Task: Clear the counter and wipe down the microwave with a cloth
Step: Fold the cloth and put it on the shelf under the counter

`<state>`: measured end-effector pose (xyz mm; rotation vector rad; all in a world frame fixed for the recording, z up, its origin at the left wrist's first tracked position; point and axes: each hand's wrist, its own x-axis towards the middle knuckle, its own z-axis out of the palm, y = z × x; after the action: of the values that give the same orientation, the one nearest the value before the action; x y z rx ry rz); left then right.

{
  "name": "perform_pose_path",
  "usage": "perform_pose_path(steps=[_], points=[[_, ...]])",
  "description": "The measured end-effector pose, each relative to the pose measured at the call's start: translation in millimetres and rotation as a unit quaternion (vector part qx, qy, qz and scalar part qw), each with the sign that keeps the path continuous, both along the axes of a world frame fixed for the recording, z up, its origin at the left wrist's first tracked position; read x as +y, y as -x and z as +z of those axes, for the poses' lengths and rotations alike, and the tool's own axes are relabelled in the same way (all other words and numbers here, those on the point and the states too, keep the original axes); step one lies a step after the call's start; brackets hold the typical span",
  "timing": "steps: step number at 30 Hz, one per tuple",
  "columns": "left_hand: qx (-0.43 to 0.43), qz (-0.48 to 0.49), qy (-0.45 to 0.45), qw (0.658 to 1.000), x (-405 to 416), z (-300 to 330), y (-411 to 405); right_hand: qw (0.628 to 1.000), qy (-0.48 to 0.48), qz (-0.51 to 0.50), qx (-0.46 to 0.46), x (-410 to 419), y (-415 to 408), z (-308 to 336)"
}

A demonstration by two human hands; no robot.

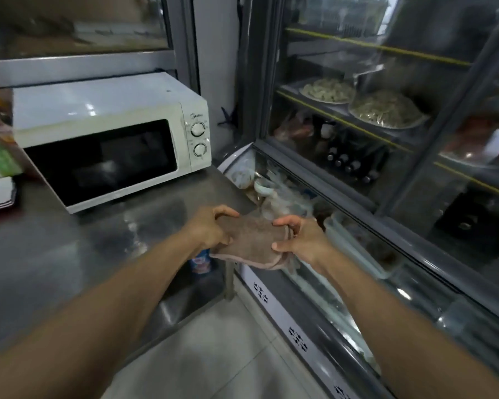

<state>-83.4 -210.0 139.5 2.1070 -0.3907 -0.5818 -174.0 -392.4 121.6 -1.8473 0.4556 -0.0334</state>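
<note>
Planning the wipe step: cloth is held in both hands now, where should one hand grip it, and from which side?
Grip the cloth at its right folded edge, coming from the right, where the right hand already pinches it. The left hand can let go, leaving the flat middle as a pad for the microwave.

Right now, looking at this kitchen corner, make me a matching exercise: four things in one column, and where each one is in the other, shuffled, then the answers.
Things:
1. cloth
2. microwave
3. plates of food
4. black bottles

Places:
A. on a shelf behind the glass cabinet door
B. on the steel counter, door closed
C. held between the left hand and right hand
D. on the cabinet shelf below the food

Pairs: 1-C, 2-B, 3-A, 4-D
</note>
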Motion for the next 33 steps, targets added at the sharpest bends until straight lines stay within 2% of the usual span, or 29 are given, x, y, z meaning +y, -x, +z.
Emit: perform_pose_path(steps=[2, 5, 10, 12, 14, 17, 18, 22, 25, 27, 29, 33], points=[[-0.032, -0.004, -0.062, 0.998, -1.4, -9.4, -10.2, 0.995, 0.094, 0.019, 0.015, -1.8, -14.1, -7.8], [-0.029, 0.011, -0.112, 0.993, 1.6, -26.7, -23.2, 0.975, 0.199, 0.085, 0.049, -6.6, -32.8, -21.5], [0.024, 0.056, -0.104, 0.993, 10.7, -59.9, -42.3, 0.961, 0.204, 0.156, 0.105, -21.6, -62.8, -47.4], [0.069, 0.075, -0.088, 0.991, 11.1, -73.0, -46.1, 0.962, 0.184, 0.173, 0.106, -27.7, -74.4, -58.1], [0.121, 0.113, -0.039, 0.985, 9.8, -87.7, -47.7, 0.969, 0.120, 0.181, 0.119, -34.9, -85.6, -69.9], [0.229, 0.214, 0.100, 0.944, 1.5, -107.2, -42.9, 0.973, 0.031, 0.184, 0.134, -47.7, -103.3, -91.7], [0.246, 0.248, 0.115, 0.930, -4.4, -113.9, -39.8, 0.972, 0.009, 0.189, 0.140, -51.4, -109.2, -99.9], [0.273, 0.356, 0.082, 0.890, -28.3, -144.0, -28.2, 0.961, -0.036, 0.222, 0.163, -58.7, -128.5, -136.1], [0.286, 0.356, 0.069, 0.887, -37.5, -172.1, -22.4, 0.948, -0.088, 0.243, 0.185, -63.4, -138.4, -168.1], [0.252, 0.377, 0.061, 0.889, -40.5, -191.9, -16.8, 0.933, -0.116, 0.264, 0.217, -66.7, -141.9, -192.6], [0.230, 0.399, 0.050, 0.886, -42.0, -213.5, -11.8, 0.926, -0.115, 0.279, 0.227, -68.1, -142.7, -219.3], [0.238, 0.422, 0.037, 0.874, -41.2, -265.0, -9.4, 0.934, -0.070, 0.285, 0.201, -60.2, -138.0, -277.5]])
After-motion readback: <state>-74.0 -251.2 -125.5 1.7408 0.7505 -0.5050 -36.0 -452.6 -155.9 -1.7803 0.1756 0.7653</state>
